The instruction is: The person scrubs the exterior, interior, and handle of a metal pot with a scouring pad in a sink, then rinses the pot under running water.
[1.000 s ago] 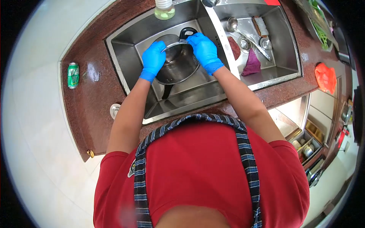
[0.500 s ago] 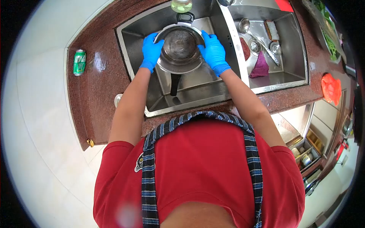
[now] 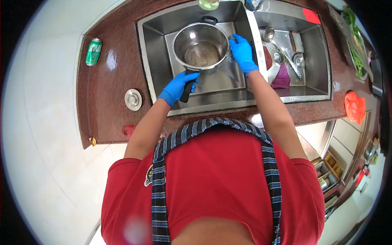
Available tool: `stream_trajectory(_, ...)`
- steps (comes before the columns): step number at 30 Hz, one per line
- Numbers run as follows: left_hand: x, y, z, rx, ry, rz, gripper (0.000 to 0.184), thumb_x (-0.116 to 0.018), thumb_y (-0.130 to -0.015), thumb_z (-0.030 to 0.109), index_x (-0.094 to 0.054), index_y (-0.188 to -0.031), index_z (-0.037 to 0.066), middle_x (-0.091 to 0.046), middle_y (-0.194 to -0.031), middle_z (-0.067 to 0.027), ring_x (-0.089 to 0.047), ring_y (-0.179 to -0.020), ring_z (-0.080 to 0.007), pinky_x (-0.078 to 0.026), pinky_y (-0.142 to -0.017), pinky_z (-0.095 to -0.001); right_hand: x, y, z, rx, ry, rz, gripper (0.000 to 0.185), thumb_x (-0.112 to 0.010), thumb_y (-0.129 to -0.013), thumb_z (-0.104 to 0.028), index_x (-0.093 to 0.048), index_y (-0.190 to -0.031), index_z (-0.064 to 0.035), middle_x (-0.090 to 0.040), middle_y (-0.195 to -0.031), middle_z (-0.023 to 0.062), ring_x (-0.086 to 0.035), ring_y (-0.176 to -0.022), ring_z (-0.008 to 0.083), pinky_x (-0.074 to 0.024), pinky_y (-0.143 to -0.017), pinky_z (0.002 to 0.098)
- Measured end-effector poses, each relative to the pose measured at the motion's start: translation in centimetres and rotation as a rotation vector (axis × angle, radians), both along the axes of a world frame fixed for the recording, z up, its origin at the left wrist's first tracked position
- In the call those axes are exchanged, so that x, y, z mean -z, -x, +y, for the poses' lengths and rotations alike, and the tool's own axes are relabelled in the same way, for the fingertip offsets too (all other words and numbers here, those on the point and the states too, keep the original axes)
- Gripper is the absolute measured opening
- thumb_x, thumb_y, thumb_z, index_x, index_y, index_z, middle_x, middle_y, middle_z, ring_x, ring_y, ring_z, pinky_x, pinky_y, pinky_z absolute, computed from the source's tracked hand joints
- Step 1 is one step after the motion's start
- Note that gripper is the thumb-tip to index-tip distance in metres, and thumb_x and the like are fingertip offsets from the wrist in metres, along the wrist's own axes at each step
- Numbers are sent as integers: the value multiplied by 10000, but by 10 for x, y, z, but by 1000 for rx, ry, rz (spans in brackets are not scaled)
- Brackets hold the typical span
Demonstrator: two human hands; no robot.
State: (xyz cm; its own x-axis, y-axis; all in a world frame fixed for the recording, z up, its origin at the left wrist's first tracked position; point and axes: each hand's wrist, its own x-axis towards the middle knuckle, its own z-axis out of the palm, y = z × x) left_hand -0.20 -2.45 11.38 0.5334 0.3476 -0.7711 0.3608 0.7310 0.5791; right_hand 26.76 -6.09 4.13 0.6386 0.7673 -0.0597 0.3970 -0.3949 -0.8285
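Pale tiled floor beside a glossy reddish-brown countertop, a divided drawer at lower right

Left grip around handle of pot

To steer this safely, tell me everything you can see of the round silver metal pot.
The round shiny silver metal pot is uncovered, mouth facing up toward the camera, with a dull brownish inside floor. A long straight black handle points toward the person; a short black loop handle sits opposite. It is in the larger steel-looking sink basin; whether its base rests there is hidden. The blue-gloved left hand grips the long handle; the blue-gloved right hand is beside the pot, contact unclear.
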Motion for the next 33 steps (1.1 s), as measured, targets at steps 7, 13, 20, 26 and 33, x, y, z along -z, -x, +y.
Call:
stream_trajectory(7,-34,-10,-24,-514,816,-615,233,-532,-886,120,-501,-1067,-23,-548,-815,-36,-497,-597,-86,-452,-524,-226,-40,23,-14,-63,-251,284,322,-635,-830,-175,-614,-1145,-117,-640,-1042,151,-615,-911,205,-474,-814,302)
stream_trajectory(13,-27,-13,-37,-617,1058,-988,206,-468,-893,78,-455,-1064,-36,-451,-734,-3,-424,-553,-74,-370,-480,-225,-72,54,-39,-223,-263,243,298,-641,-818,-109,-624,-1114,-83,-646,-1040,98,-599,-898,151,-469,-819,277)
stream_trajectory(20,-16,-30,-58,-609,809,-880,43,-455,-882,75,-450,-875,33,-381,-647,18,-367,-511,-62,-314,-439,-211,-93,80,-33,-576,-287,-120,207,-659,-750,-92,-680,-955,-104,-626,-947,127,-610,-863,287,-494,-774,356)
stream_trajectory(26,-20,-41,-48,-548,694,-724,155,-474,-857,84,-426,-710,100,-357,-604,27,-337,-483,-62,-280,-411,-202,-92,76,-23,-695,-156,-410,149,-683,-723,-151,-708,-870,-147,-612,-873,104,-580,-855,305,-489,-741,377)
stream_trajectory(33,-19,-43,-50,-526,635,-694,176,-478,-842,67,-417,-682,107,-367,-573,11,-347,-453,-65,-292,-396,-200,-96,79,-16,-736,-42,-349,120,-649,-750,-144,-698,-856,-118,-599,-855,163,-598,-796,326,-485,-729,384)
